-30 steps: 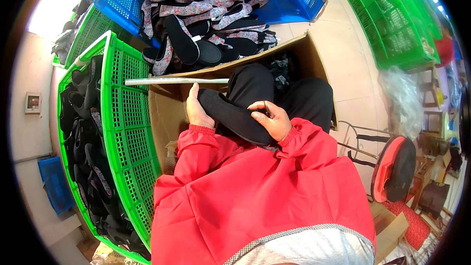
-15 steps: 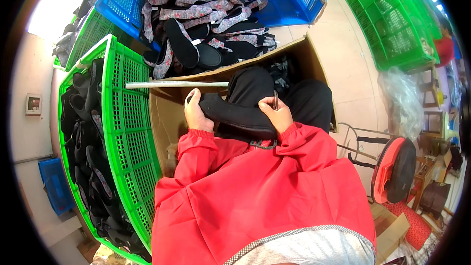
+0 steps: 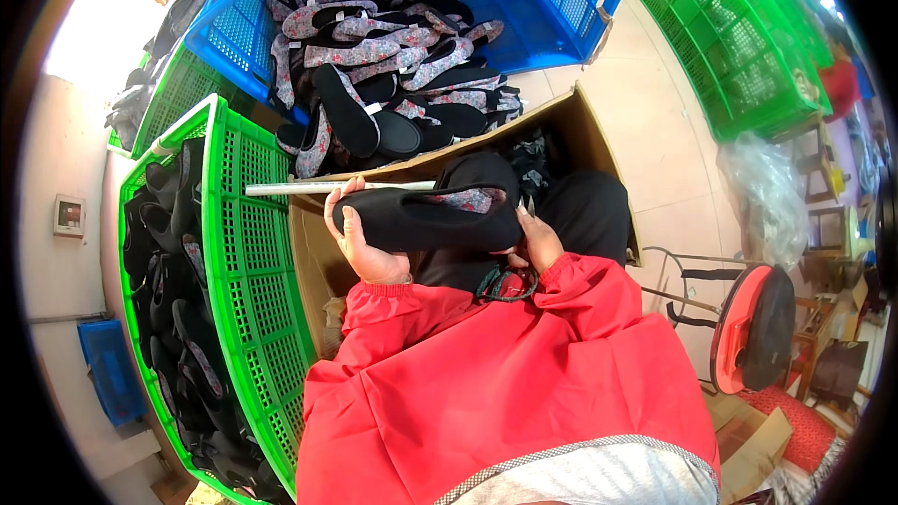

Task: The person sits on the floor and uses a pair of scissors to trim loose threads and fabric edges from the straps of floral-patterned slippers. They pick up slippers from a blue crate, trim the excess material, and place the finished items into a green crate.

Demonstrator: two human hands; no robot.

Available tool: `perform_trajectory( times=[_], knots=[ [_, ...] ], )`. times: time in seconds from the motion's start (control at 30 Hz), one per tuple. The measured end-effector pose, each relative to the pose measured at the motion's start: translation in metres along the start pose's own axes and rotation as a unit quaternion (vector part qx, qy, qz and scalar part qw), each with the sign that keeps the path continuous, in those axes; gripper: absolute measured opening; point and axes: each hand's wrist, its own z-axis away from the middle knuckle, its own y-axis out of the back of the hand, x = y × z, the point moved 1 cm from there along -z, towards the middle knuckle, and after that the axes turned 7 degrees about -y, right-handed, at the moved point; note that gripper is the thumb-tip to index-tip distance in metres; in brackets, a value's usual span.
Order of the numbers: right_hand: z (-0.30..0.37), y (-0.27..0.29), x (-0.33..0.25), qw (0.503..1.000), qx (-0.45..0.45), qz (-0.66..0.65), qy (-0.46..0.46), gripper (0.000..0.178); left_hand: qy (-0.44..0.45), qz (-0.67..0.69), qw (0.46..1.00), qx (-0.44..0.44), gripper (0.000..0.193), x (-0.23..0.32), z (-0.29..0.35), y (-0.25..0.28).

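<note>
A black cloth shoe (image 3: 412, 222) with a floral lining lies sideways over my lap, its opening turned up. My left hand (image 3: 367, 241) is closed round its left end, thumb on the near side and fingertips over the far edge. At the other end my right hand (image 3: 540, 238) grips the shoe. A small pointed metal tool (image 3: 530, 207) pokes up from my right fingers; the rest of it is hidden. Below the shoe, a dark looped cord (image 3: 503, 284) shows near my right wrist.
Beyond my knees is an open cardboard box (image 3: 599, 136), with a pale rod (image 3: 290, 189) across it. Floral and black shoes (image 3: 374, 51) heap up in a blue crate (image 3: 533, 23). A green crate (image 3: 257, 252) of black shoes stands left; a red-and-black stool (image 3: 753, 327) is at right.
The shoe has turned over from its smooth outer side, so its opening and floral lining now show. My left hand has shifted left and lower, its fingers now over the far edge.
</note>
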Motion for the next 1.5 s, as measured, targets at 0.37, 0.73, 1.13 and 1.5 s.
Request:
perform_trajectory(
  times=[0.37,0.73,1.13,1.5],
  knots=[
    [0.005,0.009,-0.009,0.977,0.040,-0.100,0.182,0.035,0.359,-0.030,0.932,0.045,0.041,-0.021,-0.010,0.039],
    [0.010,0.015,-0.013,0.951,-0.050,-0.070,0.298,0.037,0.310,0.009,0.951,-0.017,0.042,-0.016,-0.014,0.031],
    [-0.036,0.073,-0.020,0.975,0.074,-0.053,0.201,0.040,0.374,-0.313,0.801,-0.347,0.040,0.019,-0.004,0.055],
    [-0.084,0.106,0.007,0.996,0.038,-0.035,0.077,0.045,0.312,-0.226,0.917,-0.102,0.035,0.079,-0.032,0.059]
  ],
)
